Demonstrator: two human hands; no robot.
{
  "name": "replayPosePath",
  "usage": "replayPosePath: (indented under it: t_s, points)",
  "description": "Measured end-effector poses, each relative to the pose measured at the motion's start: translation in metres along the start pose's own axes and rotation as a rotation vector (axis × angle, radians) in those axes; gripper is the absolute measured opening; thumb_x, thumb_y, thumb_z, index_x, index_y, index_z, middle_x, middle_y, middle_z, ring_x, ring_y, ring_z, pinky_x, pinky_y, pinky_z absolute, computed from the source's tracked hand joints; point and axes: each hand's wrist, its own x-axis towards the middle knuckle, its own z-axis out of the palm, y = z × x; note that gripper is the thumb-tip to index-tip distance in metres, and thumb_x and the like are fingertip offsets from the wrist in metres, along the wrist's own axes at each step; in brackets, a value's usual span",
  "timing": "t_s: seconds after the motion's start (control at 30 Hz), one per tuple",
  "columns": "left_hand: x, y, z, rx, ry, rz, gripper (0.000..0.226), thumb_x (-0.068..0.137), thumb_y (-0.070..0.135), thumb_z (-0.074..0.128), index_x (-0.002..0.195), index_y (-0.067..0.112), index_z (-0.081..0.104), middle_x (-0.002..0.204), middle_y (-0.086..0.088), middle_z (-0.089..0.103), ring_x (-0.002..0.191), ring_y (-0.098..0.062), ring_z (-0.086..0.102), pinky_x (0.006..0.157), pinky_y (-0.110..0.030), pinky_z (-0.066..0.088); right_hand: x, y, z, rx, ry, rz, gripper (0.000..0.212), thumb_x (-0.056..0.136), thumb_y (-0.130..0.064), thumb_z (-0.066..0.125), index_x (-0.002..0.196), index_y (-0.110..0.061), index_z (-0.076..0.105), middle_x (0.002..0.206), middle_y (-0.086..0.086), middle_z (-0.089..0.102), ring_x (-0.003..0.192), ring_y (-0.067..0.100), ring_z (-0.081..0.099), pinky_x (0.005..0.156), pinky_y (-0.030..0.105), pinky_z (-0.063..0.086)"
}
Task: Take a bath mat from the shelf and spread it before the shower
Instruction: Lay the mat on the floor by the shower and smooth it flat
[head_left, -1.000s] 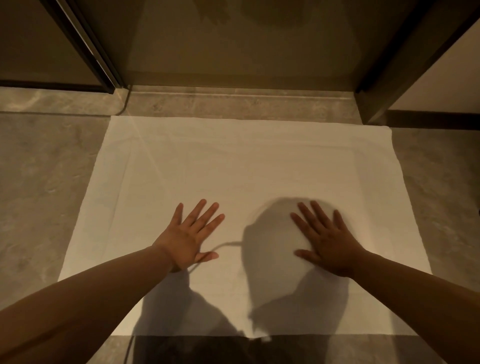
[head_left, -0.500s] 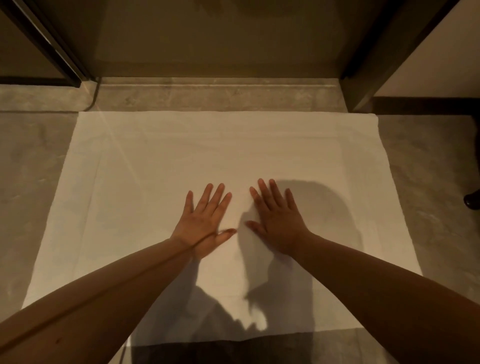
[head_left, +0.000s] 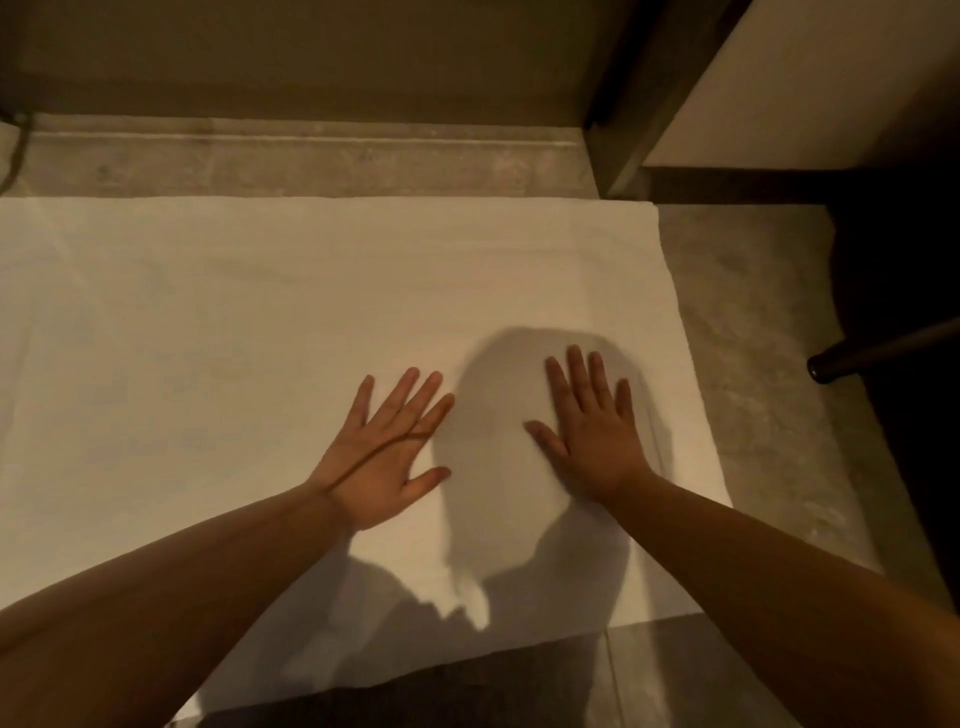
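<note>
One white bath mat (head_left: 260, 338) lies spread flat on the grey stone floor (head_left: 753, 389), reaching ahead of both palms to the shower's stone sill (head_left: 311, 161). The left hand (head_left: 382, 457) and right hand (head_left: 592, 431) press on it near each other, fingers straight and splayed, gripping nothing. Right of the right hand, a dark leg tip (head_left: 878, 353) stands off the mat.

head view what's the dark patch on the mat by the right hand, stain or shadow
Head view: a shadow, not a stain, rounded, cast on the bath mat under and beside the right hand; the light is warm and dim; the left hand lies in the lit part, a thin line of shadow across it.
</note>
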Motion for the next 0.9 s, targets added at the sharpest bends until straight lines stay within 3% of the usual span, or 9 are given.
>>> replayPosePath:
  t_s: [0.07,0.2,0.9]
  points:
    - [0.005,0.009,0.001,-0.002,0.017,-0.012,0.073,0.088,0.063,0.017,0.149,0.024,0.006,0.158,-0.004,0.001,0.145,-0.027,-0.005,0.114,-0.057,0.003,-0.010,0.007,0.001,0.014,-0.015,0.023,0.074,0.085,-0.070,0.006,0.142,-0.035,-0.026,0.153,-0.002,-0.030,0.138,0.021,-0.031,0.112,0.050,-0.014]
    - [0.003,0.009,0.000,-0.004,0.021,0.008,0.073,0.087,0.061,0.026,0.148,0.021,0.022,0.156,-0.008,0.015,0.143,-0.032,0.011,0.111,-0.061,0.014,-0.021,0.017,0.000,0.026,-0.044,0.043,0.074,0.085,-0.071,0.010,0.140,-0.038,-0.028,0.152,-0.003,-0.032,0.137,0.023,-0.034,0.111,0.054,-0.013]
    - [-0.001,0.012,-0.007,0.052,-0.033,0.011,0.074,0.086,0.062,0.022,0.146,0.018,0.029,0.154,-0.010,0.023,0.141,-0.035,0.020,0.108,-0.062,0.023,-0.025,0.016,-0.006,0.004,-0.182,0.084,0.080,0.085,-0.071,0.020,0.137,-0.036,-0.031,0.146,-0.003,-0.037,0.136,0.028,-0.033,0.109,0.062,-0.005]
